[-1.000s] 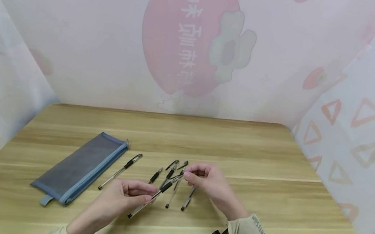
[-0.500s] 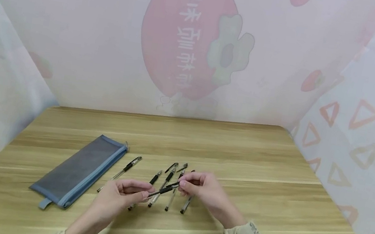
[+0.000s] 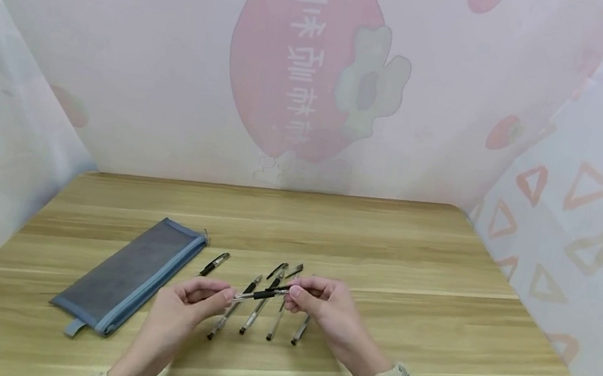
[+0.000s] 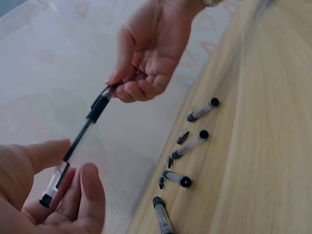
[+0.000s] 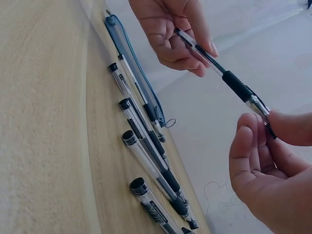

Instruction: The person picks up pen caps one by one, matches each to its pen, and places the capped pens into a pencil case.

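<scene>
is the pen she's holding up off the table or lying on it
Off the table: the pen is held in the air, left hand and right hand pinching its ends.

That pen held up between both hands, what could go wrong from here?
The pen hangs above the table, pinched only at its ends by the left hand and the right hand. If either pinch slips, it may drop and roll. It could land on the loose pens lying right beneath and scatter them. The right hand holds the tip end, so ink might smear its fingers.

Pen (image 3: pixel 260 294) tip hidden w/in fingers (image 3: pixel 301 293)
</scene>
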`<state>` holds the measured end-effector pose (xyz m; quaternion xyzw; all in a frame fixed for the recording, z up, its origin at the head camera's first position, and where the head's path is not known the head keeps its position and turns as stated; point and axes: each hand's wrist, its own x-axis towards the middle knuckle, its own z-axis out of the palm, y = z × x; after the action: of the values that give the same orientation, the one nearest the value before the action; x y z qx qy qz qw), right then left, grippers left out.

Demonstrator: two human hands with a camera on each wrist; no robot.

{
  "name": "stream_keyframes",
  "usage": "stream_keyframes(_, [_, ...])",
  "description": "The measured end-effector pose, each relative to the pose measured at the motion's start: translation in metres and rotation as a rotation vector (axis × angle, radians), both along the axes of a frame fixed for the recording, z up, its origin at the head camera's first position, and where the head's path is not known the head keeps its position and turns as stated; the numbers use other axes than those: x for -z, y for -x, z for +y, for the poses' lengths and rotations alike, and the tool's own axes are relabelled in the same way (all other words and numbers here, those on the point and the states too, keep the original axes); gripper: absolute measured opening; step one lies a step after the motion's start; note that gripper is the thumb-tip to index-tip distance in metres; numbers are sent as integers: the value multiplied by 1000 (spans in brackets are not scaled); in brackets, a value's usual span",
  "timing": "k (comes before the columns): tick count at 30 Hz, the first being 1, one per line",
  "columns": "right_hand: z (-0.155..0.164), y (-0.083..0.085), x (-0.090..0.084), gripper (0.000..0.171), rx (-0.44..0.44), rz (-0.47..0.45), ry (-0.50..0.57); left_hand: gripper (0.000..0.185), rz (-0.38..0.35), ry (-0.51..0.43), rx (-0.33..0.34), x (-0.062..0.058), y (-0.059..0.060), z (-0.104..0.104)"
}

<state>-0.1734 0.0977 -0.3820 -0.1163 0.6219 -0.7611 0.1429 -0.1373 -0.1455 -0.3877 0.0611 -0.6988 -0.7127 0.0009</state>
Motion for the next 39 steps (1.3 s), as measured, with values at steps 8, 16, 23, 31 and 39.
stream_keyframes(8, [-3,-1,0,21,30,35,40,38,16,97,-90,4,2,-3])
stream_keyframes(16, [-4,1,4,16,80,6,22,34,45,-58,-10,4,1,-5])
stream_keyframes(23, [-2,1,6,20,65,-1,19,33,8,-68,-22,1,-1,-7])
stream_keyframes(31, [-3,-1,6,22,54,12,-8,33,-20,-125,-41,-2,-5,-11])
stream_keyframes(39, [-2,-2,5,22,69,8,-24,30,-19,-142,-42,3,-3,-10])
